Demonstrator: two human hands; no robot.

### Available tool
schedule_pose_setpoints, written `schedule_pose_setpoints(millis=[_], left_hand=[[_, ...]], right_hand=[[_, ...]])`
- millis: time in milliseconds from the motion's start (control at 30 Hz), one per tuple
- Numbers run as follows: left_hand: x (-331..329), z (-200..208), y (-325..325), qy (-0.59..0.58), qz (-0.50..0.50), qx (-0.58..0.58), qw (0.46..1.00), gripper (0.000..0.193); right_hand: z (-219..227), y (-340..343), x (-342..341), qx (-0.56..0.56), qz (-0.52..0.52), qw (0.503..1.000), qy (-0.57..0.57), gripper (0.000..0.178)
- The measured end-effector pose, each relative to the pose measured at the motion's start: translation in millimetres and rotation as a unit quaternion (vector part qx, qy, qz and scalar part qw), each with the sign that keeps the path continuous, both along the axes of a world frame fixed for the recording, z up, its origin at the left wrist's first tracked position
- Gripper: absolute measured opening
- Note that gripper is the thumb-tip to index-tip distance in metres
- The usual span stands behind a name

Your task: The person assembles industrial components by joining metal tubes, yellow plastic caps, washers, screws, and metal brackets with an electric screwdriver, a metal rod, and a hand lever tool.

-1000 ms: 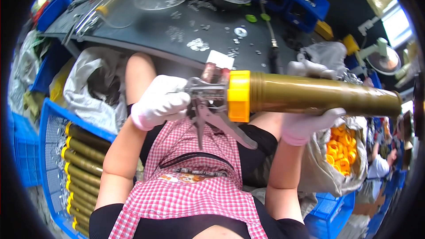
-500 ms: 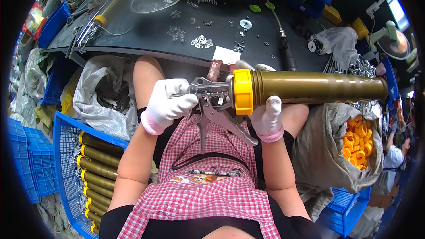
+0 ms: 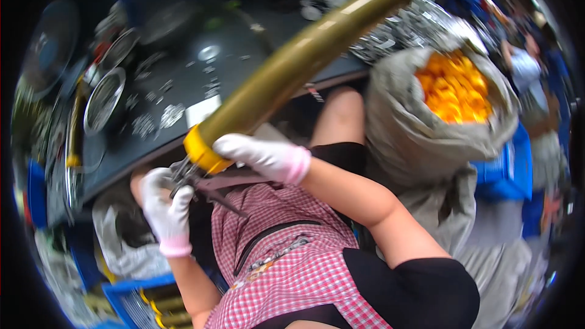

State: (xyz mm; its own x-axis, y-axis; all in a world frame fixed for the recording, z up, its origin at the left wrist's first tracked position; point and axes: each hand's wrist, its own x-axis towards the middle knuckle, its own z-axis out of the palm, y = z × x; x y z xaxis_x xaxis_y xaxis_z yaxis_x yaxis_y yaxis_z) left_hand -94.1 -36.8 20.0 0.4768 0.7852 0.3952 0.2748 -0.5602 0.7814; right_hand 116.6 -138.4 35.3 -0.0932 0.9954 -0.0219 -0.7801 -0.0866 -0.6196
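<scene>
A caulking gun (image 3: 298,61) with a long bronze-green barrel slants from my lap up toward the far right. Gloved in white, my left hand (image 3: 164,204) is closed around the metal frame at its rear end. My right hand (image 3: 262,157), also gloved, grips the gun just by the yellow collar (image 3: 204,149), its thumb side against the barrel's base. Below the collar the metal handle and trigger (image 3: 228,189) point down toward my checked apron; motion blur hides their details.
Beyond my knees a dark workbench (image 3: 189,85) holds metal bowls (image 3: 105,100), washers (image 3: 172,116) and springs. A grey sack (image 3: 396,109) of yellow rings (image 3: 454,88) stands at the right, near a heap of metal parts (image 3: 390,36). At lower left is a blue crate (image 3: 128,295) with more barrels.
My view has swung to the right. The caulking gun has gone from level to slanting up to the right, both hands still on it, my right hand now at the collar.
</scene>
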Motion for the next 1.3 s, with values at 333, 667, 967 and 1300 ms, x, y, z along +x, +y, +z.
schedule_pose_setpoints(millis=[333,667,967,1300], left_hand=[[26,8,4,-0.038,-0.085,0.066,0.993,0.078],[-49,-3,38,0.019,0.028,-0.011,0.999,0.077],[-43,1,31,0.076,0.013,0.054,0.996,0.073],[-57,8,45,0.067,-0.048,0.024,0.996,0.071]], right_hand=[[58,-70,12,0.016,-0.154,0.697,-0.701,0.023],[54,-317,420,-0.643,-0.217,0.183,-0.711,0.061],[98,-312,376,-0.442,-0.488,0.143,-0.739,0.042],[109,-52,204,0.096,-0.303,0.683,-0.658,0.043]])
